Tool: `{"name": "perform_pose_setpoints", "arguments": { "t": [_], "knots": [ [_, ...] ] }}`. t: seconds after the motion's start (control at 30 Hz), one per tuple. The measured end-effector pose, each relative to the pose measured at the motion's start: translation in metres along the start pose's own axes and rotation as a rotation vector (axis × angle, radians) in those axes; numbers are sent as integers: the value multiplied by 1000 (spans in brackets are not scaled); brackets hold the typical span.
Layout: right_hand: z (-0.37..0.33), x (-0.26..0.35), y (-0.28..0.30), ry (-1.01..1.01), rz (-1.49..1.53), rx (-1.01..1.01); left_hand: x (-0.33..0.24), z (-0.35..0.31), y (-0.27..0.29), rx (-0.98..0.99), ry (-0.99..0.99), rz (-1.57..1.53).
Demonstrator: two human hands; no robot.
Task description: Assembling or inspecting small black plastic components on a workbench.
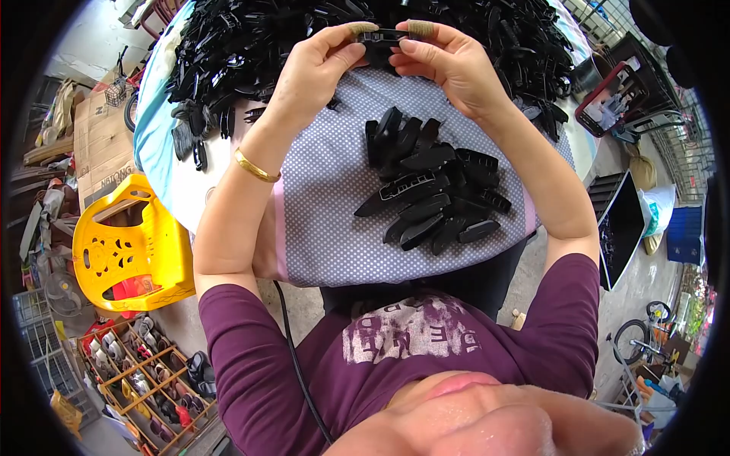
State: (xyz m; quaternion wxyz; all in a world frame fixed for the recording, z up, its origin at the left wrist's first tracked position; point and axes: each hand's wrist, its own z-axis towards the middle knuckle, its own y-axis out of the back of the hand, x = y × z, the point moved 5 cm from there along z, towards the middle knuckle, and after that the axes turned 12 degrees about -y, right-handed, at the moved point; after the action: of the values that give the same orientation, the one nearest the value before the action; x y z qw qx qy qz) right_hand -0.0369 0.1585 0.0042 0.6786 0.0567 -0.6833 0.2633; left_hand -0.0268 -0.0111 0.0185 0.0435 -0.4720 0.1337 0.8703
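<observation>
At the far side of the cloth, both my hands hold one black hair claw clip [382, 36] level between them. The fingers of my left hand [321, 72] pinch its left end, and those of my right hand [455, 70] pinch its right end. Tan coverings wrap the tips of both index fingers. Nearer to me, a loose cluster of black claw clips [437, 182] lies on the grey dotted cloth [327, 197]. Beyond my hands a large heap of similar black clips [236, 45] spreads over the table, partly hidden behind my fingers.
A yellow plastic chair [163, 251] stands left of the table. On the right are a red-framed tray or stool [612, 99], a black open box [620, 228] and a blue bin [686, 234]. A wooden shoe rack [144, 372] stands lower left. A black cable [293, 349] runs down past my body.
</observation>
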Motion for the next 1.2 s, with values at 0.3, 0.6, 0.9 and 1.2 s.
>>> {"name": "perform_pose_setpoints", "arguments": {
  "t": [0.3,0.6,0.9,1.2],
  "knots": [
    [-10,1,-10,225,-485,-123,-3,2,0,-39,-27,-105],
    [-13,2,-13,295,-545,-204,-5,1,-1,-28,-42,-115],
    [-15,6,-18,425,-753,-272,0,-5,-10,-137,35,-304],
    [-14,2,-19,65,-691,-19,0,-3,-10,-5,134,-588]
  ]
}}
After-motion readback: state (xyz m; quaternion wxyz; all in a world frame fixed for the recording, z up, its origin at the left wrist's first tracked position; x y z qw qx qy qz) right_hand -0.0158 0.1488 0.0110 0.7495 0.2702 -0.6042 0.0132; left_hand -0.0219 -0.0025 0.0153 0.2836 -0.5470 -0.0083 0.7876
